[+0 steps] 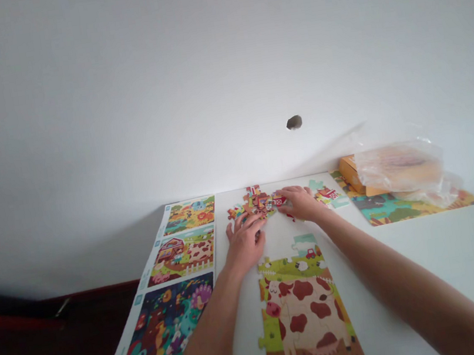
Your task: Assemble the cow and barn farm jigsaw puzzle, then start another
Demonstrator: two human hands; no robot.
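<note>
A partly joined jigsaw puzzle [304, 310] lies in front of me, showing a brown-spotted cow, sheep, a small red tractor and a white fence. Beyond it, loose puzzle pieces [254, 196] are heaped near the wall. My left hand [245, 241] rests at the near edge of this heap with its fingers spread, the fingertips on or beside the pieces. Between the thumb and fingers of my right hand [301, 202] is a puzzle piece [280, 201] with a red barn door on it. More pieces [331, 194] lie just right of that hand, partly hidden by it.
A white sheet [148, 274] with three printed pictures lies along the table's left edge. At the back right, an orange box [351, 175] and a clear plastic bag [404, 164] sit on a colourful animal picture [384, 212]. The white wall [206, 87] has a hole [294, 122].
</note>
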